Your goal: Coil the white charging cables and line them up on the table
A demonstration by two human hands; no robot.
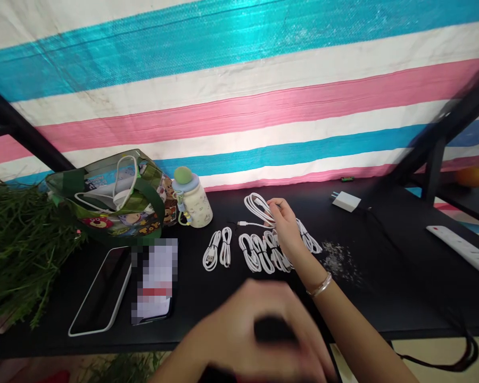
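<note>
Striped, wrinkled sheeting is rising beyond our fingers, behind a smooth black tabletop. Our left hand is blurring nearest us; whether its fingers are gripping, we cannot tell. Our right hand is reaching over a row of oval tied coils, fingers pinching a glossy, looped white cable. Its slim plug, trailing left of those fingertips, could be snagging, pulling loops loose.

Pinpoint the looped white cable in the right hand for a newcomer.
On the black tabletop, find the row of tied, coiled white cables. Just beyond, the bare right hand pinches the looped white cable; unlike those lying down, it's handheld, one plug jutting left.
</note>
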